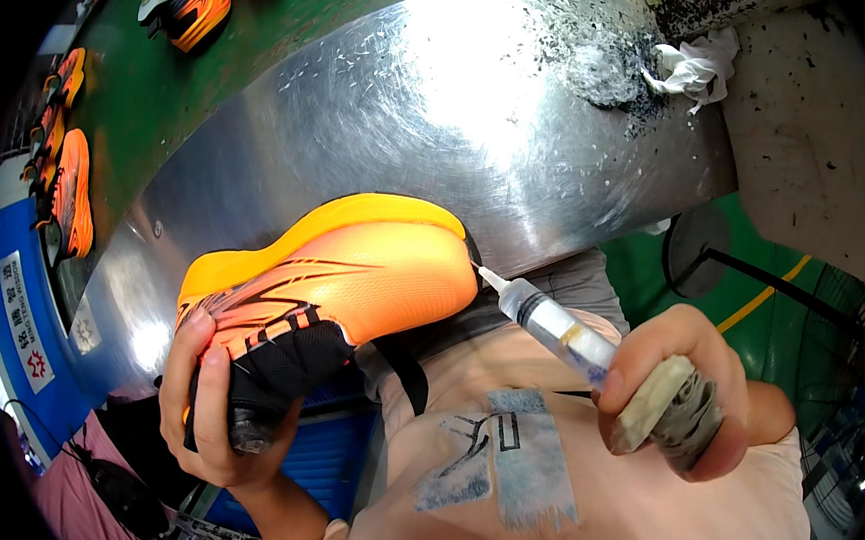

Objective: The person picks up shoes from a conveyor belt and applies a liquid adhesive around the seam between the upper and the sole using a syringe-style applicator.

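An orange running shoe (pixel 383 262) with a yellow-orange midsole and black collar lies on its side before me. My left hand (pixel 226 426) is wrapped around its heel end, fingers over the black collar, where a dark shiny piece shows in the opening. In my right hand (pixel 680 388) is a clear syringe (pixel 559 324) with whitish contents and a narrow tip. The tip meets, or almost meets, the shoe's toe at the dark outsole edge; contact is hard to tell. A pale and grey wrapped wad (pixel 672 407) covers the syringe's rear end inside my right fist.
The scratched metal table (pixel 353 114) curves in front of me. A crumpled white cloth (pixel 695 68) lies by dark residue at its far right. Beyond, a green conveyor belt (pixel 270 18) carries several orange shoes (pixel 75 195). A blue panel (pixel 42 333) stands left; a fan (pixel 850 319) is right.
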Available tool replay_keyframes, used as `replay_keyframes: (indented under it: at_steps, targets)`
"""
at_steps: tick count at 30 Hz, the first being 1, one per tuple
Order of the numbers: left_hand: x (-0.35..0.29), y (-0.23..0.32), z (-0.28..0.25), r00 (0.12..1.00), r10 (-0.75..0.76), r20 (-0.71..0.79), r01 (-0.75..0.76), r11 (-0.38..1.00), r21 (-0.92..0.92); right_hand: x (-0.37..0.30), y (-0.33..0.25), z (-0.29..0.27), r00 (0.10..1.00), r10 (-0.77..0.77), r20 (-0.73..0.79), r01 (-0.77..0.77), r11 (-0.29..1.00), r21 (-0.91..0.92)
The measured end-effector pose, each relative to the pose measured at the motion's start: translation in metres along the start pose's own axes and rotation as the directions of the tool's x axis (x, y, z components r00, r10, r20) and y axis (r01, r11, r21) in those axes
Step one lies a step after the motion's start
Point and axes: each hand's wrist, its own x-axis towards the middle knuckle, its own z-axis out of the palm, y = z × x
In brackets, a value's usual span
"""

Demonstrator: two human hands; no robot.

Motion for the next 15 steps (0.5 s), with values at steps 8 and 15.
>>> replay_keyframes:
  at_steps: [8,15]
  targets:
    - [0.054,-0.024,0.008,0.958,-0.082,0.275,0.131,0.977,-0.165,0.010,0.025,-0.018,0.984,-0.143,0.104,0.167,0.946,-0.277]
    - [0.107,-0.050,0.001,0.709,-0.284,0.645,0.579,0.756,-0.304,0.025,0.032,-0.032,0.869,-0.229,0.440,0.439,0.767,-0.468]
